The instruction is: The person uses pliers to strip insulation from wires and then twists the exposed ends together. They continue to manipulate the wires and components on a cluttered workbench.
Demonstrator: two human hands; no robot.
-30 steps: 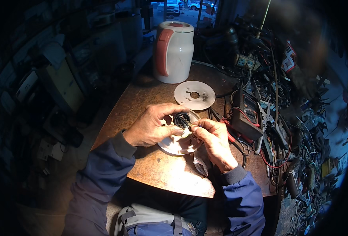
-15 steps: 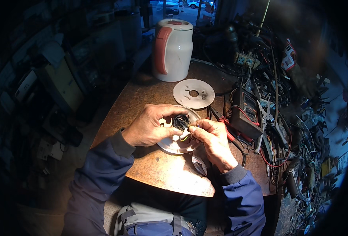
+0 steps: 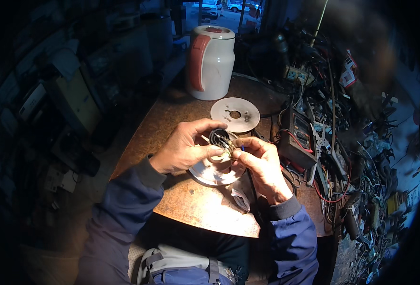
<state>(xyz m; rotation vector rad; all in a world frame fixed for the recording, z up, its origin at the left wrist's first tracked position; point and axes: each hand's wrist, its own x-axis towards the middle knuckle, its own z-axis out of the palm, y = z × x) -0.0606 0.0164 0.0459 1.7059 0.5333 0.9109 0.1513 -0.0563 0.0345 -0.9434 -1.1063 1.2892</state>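
Observation:
My left hand (image 3: 187, 146) grips a round black kettle-base connector (image 3: 218, 136) between thumb and fingers, its open side with metal contacts facing up. My right hand (image 3: 262, 164) pinches at the thin contacts or wire ends on the connector's right side. A bit of blue shows by its fingertips; exactly what they hold is too small to tell. Just under both hands lies a white round kettle base (image 3: 212, 175), partly hidden by them. Behind it rests a flat whitish disc (image 3: 235, 115) with a hole in the middle and dark stains.
A white kettle (image 3: 218, 61) with a red handle stands at the back of the wooden table (image 3: 191, 209). To the right lie a multimeter (image 3: 296, 135), scissors, pliers and tangled cables. A small plastic packet (image 3: 241, 199) sits near the front edge.
My left hand has tilted the connector so its inside shows more. My right hand has shifted slightly right and down, and its fingers have changed position at the contacts.

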